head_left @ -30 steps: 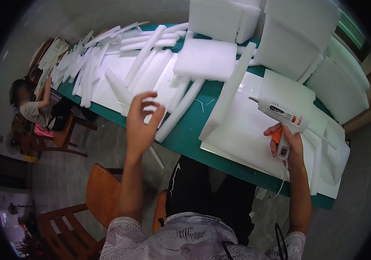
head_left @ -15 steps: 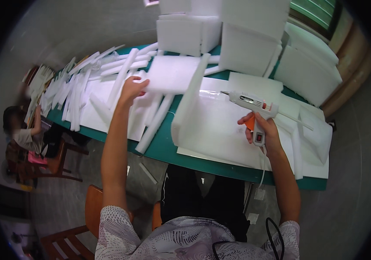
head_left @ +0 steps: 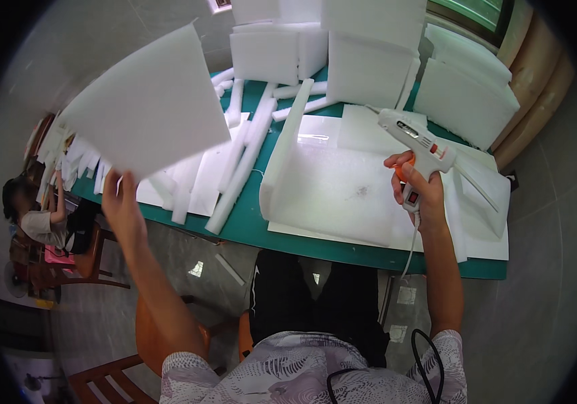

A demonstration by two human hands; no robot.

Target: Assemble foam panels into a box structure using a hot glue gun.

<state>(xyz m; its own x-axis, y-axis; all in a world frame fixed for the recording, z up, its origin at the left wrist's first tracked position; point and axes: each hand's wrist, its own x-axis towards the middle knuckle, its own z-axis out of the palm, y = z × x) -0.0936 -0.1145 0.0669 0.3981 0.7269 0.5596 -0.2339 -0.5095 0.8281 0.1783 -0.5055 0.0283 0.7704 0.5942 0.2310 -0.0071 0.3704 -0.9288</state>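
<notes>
At the left, my left hand (head_left: 123,202) grips the lower edge of a white foam sheet (head_left: 150,101), which is raised and tilted above the table. My right hand (head_left: 423,188) is wrapped round the handle of a white hot glue gun (head_left: 415,145) with an orange trigger. A glue stick (head_left: 478,188) sticks out of its back, and its nozzle points up and left. Below the gun lies a flat foam panel (head_left: 335,195), with an upright foam strip (head_left: 287,148) standing along its left edge.
The table (head_left: 241,232) has a green top. Stacked foam blocks (head_left: 372,67) stand at its back, with more foam pieces (head_left: 467,101) at the right. Long foam strips (head_left: 243,168) lie left of the panel. Another person (head_left: 46,219) sits far left. A wooden chair (head_left: 160,330) stands behind the table's front edge.
My left hand has lifted the foam sheet up and to the left, turning its broad face toward me. The glue gun has shifted slightly right and its nozzle has tipped up.
</notes>
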